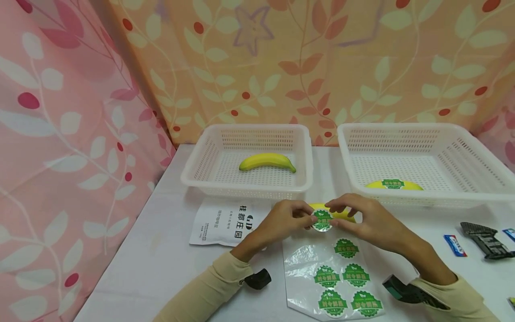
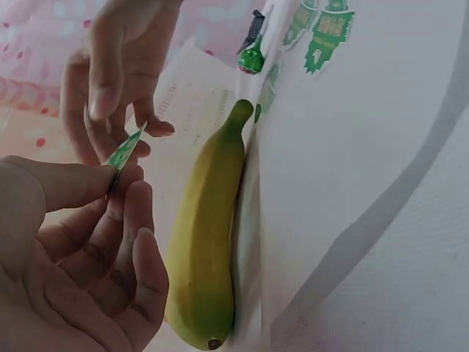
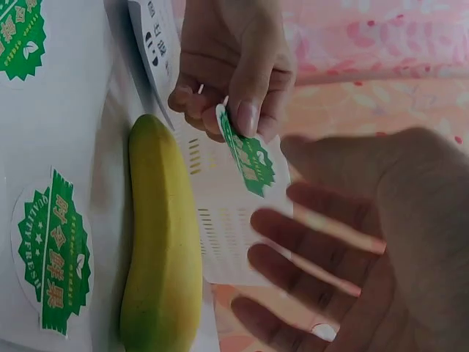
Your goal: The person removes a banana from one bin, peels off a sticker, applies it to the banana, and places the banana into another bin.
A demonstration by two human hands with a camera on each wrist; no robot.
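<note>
A round green-and-white sticker (image 1: 322,221) is pinched between the thumb and fingers of my left hand (image 1: 287,219), over the upper end of a sheet of stickers. Close to the sticker's other edge is my right hand (image 1: 370,219); in the right wrist view its fingers (image 3: 308,257) are spread and grip nothing. Below and between the hands lies a yellow banana (image 2: 209,242), without a sticker on its visible side. The glossy backing sheet (image 1: 301,277) on the table bears several more green stickers (image 1: 332,302).
Behind are two white plastic baskets: the left basket (image 1: 245,185) holds a banana (image 1: 267,161), the right basket (image 1: 462,197) a stickered yellow fruit (image 1: 374,184). A white pouch (image 1: 217,223) lies left. Small wrapped packets (image 1: 455,245) and a black package (image 1: 487,240) lie right.
</note>
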